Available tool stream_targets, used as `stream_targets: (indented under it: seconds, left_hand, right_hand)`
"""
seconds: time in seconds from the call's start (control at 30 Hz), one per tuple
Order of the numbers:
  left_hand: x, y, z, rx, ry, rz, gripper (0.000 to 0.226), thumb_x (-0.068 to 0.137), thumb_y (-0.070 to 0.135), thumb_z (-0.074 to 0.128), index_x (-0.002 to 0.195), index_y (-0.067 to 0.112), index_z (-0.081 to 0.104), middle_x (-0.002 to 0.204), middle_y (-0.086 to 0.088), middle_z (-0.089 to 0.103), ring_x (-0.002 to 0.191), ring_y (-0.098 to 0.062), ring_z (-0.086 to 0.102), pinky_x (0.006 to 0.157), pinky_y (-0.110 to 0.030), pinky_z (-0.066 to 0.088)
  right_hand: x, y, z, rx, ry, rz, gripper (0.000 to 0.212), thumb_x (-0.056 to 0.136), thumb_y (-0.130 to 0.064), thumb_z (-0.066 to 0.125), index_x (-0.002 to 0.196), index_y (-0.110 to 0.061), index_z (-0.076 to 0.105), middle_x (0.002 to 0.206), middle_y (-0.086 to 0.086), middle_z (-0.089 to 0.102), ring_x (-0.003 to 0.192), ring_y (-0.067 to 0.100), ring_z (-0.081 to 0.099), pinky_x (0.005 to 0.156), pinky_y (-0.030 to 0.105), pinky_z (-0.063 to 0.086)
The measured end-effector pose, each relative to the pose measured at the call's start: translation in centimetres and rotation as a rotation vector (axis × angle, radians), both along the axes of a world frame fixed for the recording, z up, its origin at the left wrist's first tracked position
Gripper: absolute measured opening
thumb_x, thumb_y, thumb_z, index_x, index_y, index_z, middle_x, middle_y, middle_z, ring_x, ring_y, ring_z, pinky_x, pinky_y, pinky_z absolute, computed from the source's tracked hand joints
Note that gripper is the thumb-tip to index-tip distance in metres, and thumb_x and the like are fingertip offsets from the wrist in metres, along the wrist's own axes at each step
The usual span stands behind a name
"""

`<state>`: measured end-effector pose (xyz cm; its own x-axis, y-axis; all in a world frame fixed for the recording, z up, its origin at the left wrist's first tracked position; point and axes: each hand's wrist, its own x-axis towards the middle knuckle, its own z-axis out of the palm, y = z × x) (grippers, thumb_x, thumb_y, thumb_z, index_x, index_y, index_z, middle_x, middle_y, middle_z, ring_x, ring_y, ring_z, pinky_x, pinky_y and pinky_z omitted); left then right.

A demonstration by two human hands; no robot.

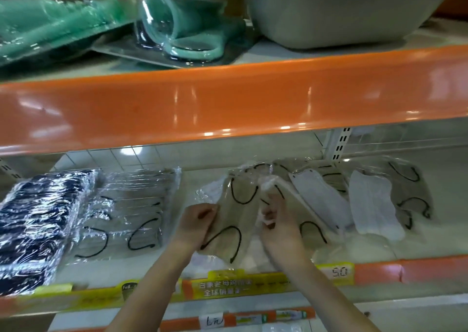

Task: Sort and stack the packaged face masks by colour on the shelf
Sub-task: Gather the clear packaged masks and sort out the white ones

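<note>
Two hands are engaged at the middle of the lower shelf (379, 250), where a beige packaged mask (233, 220) with black ear loops is held between them. Its left edge is gripped by the left hand (200, 217), fingers curled round the film, while the right hand (274, 215) is closed on crinkled film at its right edge, though exactly which packet is pinched there cannot be told.

To the left, two sorted piles are seen: a dark blue patterned stack (38, 225) and, just beside it, a clear-wrapped grey stack (131, 210). To the right, white masks (372, 205) and further beige ones (412, 195) are strewn unsorted and overlapping.

The packet is judged to be very light, limp and flat, with a glossy wrapper that is likely slippery and prone to sliding off a pile. It is best taken by opposite edges, so that it is kept flat, or pinched at the sealed margin of the film. Little force is needed. Care is called for when it is laid down, since stacked packets may skid.
</note>
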<state>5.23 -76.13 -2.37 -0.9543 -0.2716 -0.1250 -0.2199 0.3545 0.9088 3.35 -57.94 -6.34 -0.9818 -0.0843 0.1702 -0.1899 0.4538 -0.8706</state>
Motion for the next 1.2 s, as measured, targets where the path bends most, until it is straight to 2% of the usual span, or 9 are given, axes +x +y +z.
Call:
stream_targets:
  seconds: [0.13,0.23,0.33,0.4,0.53,0.77,0.87,1.0,1.2]
  left_hand:
    - [0.4,-3.2,0.0,-0.129,-0.088,-0.131,0.024,0.096,0.01,0.052,0.09,0.02,0.074,0.089,-0.004,0.071,0.083,-0.015,0.063,0.07,-0.02,0.045]
    - [0.9,-5.2,-0.1,-0.13,-0.121,-0.242,0.028,0.096,0.013,0.053,0.082,0.029,0.072,0.091,-0.001,0.073,0.082,-0.009,0.064,0.068,-0.015,0.045]
    - [1.1,-6.8,-0.6,-0.171,-0.077,-0.213,0.019,0.096,0.014,0.053,0.096,0.022,0.071,0.096,0.005,0.07,0.09,-0.008,0.063,0.076,-0.016,0.046]
    - [1.2,-8.1,-1.5,-0.27,0.048,-0.096,0.018,0.095,0.013,0.055,0.101,0.027,0.065,0.101,0.006,0.064,0.096,-0.015,0.062,0.082,-0.024,0.046]
    - [2.5,-10.0,-1.6,-0.495,0.289,-0.009,0.021,0.09,0.033,0.053,0.1,0.025,0.069,0.099,0.003,0.064,0.084,-0.021,0.064,0.072,-0.039,0.053]
    - [5.5,-12.3,-2.0,-0.888,0.509,-0.271,0.043,0.075,0.059,0.053,0.093,0.024,0.072,0.094,0.008,0.068,0.087,-0.014,0.061,0.071,-0.024,0.048]
    - [6.6,-13.6,-2.8,-0.998,0.564,-0.285,0.034,0.076,0.05,0.053,0.089,0.025,0.071,0.091,0.01,0.067,0.084,-0.016,0.061,0.067,-0.029,0.049]
    - [7.7,-16.2,-4.3,-1.06,0.569,-0.15,0.021,0.08,0.026,0.049,0.08,0.021,0.069,0.081,0.007,0.065,0.077,-0.021,0.059,0.061,-0.033,0.048]
    - [8.9,-19.5,-6.5,-1.075,0.494,0.004,0.018,0.068,0.008,0.052,0.075,0.018,0.066,0.076,0.003,0.061,0.071,-0.025,0.056,0.056,-0.036,0.045]
  right_hand:
    - [0.7,-1.1,-1.2,0.624,0.57,0.046,0.055,0.063,-0.007,0.078,0.114,-0.018,0.058,0.107,0.005,0.058,0.099,0.026,0.054,0.072,0.037,0.05]
    - [1.0,-2.5,-0.9,0.646,0.647,0.036,0.028,0.064,-0.011,0.078,0.09,-0.018,0.069,0.099,0.004,0.058,0.092,0.025,0.056,0.076,0.037,0.049]
    - [1.1,-3.7,-0.5,0.662,0.716,0.076,0.005,0.075,-0.016,0.066,0.079,-0.016,0.067,0.092,0.002,0.057,0.089,0.024,0.055,0.079,0.034,0.042]
    - [1.1,-4.7,-0.4,0.656,0.754,0.128,0.008,0.079,-0.019,0.057,0.077,-0.016,0.065,0.087,0.001,0.058,0.085,0.022,0.056,0.075,0.034,0.041]
    - [1.2,-7.4,-0.1,0.589,0.772,0.188,0.011,0.083,-0.017,0.053,0.075,-0.014,0.06,0.079,0.0,0.057,0.075,0.021,0.054,0.069,0.033,0.045]
    - [2.3,-12.7,-0.1,0.554,0.68,0.266,0.01,0.083,-0.019,0.054,0.075,-0.014,0.058,0.075,0.0,0.053,0.069,0.019,0.055,0.057,0.029,0.046]
    - [3.1,-14.8,0.0,0.549,0.712,0.253,0.015,0.082,-0.02,0.049,0.072,-0.013,0.059,0.073,0.0,0.053,0.066,0.018,0.055,0.051,0.028,0.044]
    - [3.6,-16.6,-0.9,0.552,0.705,0.33,0.008,0.077,-0.015,0.067,0.075,-0.014,0.059,0.076,0.0,0.054,0.068,0.02,0.055,0.054,0.029,0.046]
    - [4.4,-19.3,-2.5,0.616,0.627,0.401,0.024,0.082,-0.032,0.043,0.082,-0.025,0.066,0.08,-0.008,0.059,0.072,0.015,0.058,0.06,0.027,0.051]
